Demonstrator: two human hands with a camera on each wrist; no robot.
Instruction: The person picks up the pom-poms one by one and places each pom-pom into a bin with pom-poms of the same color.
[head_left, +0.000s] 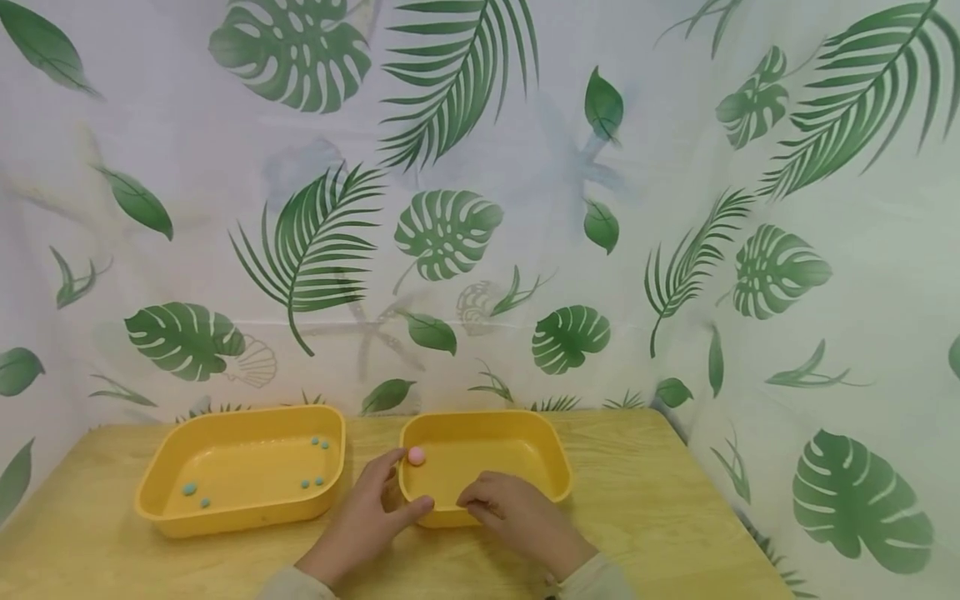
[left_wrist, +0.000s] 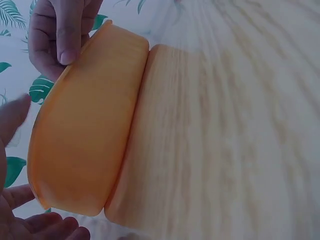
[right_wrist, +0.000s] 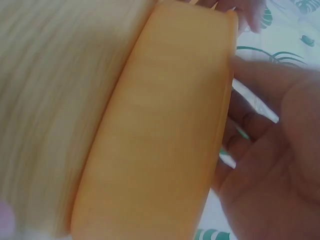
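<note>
The right-hand yellow tray (head_left: pixel 487 518) stands on the wooden table, a small pink ball (head_left: pixel 416 456) at its left end. My left hand (head_left: pixel 375 510) spreads around the tray's near-left corner, fingers up by the left rim close to the ball and thumb by the front rim. In the left wrist view the fingers (left_wrist: pixel 42 227) reach the tray's end. My right hand (head_left: pixel 521 518) has curled fingers at the front rim (right_wrist: pixel 227 100); the thumb lies on the near side, and the other fingers are partly hidden behind the rim.
A second yellow tray (head_left: pixel 240 518) on the left holds several small blue-green balls (head_left: pixel 190 488). The wooden table (head_left: pixel 645 517) extends to the right. Leaf-printed curtains (head_left: pixel 480 167) hang behind it and along both sides.
</note>
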